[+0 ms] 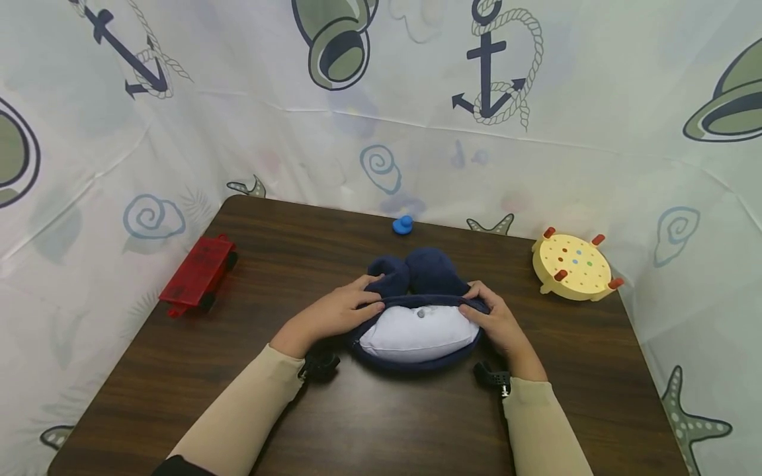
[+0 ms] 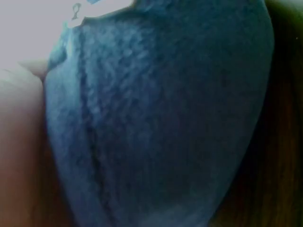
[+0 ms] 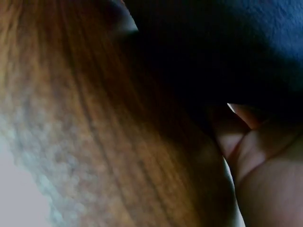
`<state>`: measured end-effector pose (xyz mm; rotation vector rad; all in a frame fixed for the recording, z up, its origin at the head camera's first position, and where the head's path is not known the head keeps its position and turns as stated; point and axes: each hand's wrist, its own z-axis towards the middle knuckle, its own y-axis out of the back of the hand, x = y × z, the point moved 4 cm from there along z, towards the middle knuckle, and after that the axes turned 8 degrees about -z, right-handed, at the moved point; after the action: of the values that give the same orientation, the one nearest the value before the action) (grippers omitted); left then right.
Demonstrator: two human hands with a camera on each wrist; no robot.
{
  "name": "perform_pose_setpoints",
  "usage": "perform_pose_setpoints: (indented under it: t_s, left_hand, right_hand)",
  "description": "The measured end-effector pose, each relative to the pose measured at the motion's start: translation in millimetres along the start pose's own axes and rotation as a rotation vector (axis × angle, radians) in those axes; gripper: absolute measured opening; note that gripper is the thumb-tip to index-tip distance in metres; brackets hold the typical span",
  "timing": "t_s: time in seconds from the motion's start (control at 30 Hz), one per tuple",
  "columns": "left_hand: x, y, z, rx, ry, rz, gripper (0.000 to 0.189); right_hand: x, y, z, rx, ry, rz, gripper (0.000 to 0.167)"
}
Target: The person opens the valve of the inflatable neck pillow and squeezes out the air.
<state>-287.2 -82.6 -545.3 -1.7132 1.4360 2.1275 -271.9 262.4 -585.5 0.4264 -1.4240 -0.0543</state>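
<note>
A navy fleece neck pillow point(image 1: 437, 268) lies on the table, its two rounded ends pointing away from me. Its near side gapes open, showing a white inner cushion point(image 1: 417, 337) with a small grey round spot. My left hand point(image 1: 339, 309) grips the left edge of the navy cover, fingers spread over it. My right hand point(image 1: 497, 324) holds the opposite edge, its thumb lying over the white part. The left wrist view shows the navy fabric point(image 2: 161, 118) close up, with a seam and a pale zipper pull point(image 2: 106, 8). In the right wrist view, dark fabric hides the fingertips.
A red translucent wheeled toy cart point(image 1: 199, 274) stands at the table's left edge. At the back edge sits a small blue knobbed piece point(image 1: 403, 225). A round yellow toy with red pegs point(image 1: 571, 266) stands at the right. A printed curtain point(image 1: 417, 99) hangs around the brown table point(image 1: 381, 423).
</note>
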Motion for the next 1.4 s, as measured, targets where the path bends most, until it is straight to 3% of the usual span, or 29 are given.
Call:
perform_pose_setpoints:
  t_s: [0.07, 0.23, 0.33, 0.5, 0.57, 0.8, 1.07, 1.4]
  left_hand:
    - [0.8, -0.8, 1.8, 0.002, -0.007, 0.003, 0.04]
    - [3.0, -4.3, 6.9, 0.024, -0.066, -0.031, 0.024]
    - [2.5, -6.5, 6.4, 0.075, -0.072, -0.072, 0.019]
    - [0.3, -8.6, -2.3, 0.202, 0.022, -0.112, 0.063]
    - [-0.6, -9.2, -4.3, 0.218, 0.033, -0.107, 0.068]
    - [-3.6, -4.0, -1.4, 0.1, -0.091, -0.1, 0.023]
    - [-3.1, -2.8, 3.1, 0.06, -0.161, -0.121, 0.011]
    - [-2.0, -3.2, 5.1, 0.033, -0.239, -0.103, 0.008]
  right_hand:
    - [-0.9, 1.5, 0.2, 0.032, 0.022, 0.007, 0.035]
    - [-3.6, 3.8, 1.4, 0.158, 0.081, 0.043, 0.099]
    - [-4.1, 3.0, 1.5, 0.189, 0.042, 0.006, 0.115]
    - [-3.2, -1.8, 1.6, 0.142, -0.013, -0.136, 0.111]
    - [-3.7, -2.4, 1.5, 0.133, -0.013, -0.162, 0.102]
    - [-3.6, 1.7, 2.9, 0.111, -0.044, -0.143, 0.067]
    - [0.2, 3.5, 3.7, 0.082, -0.06, -0.131, 0.078]
    - [4.0, 2.1, 3.1, 0.078, -0.052, -0.126, 0.076]
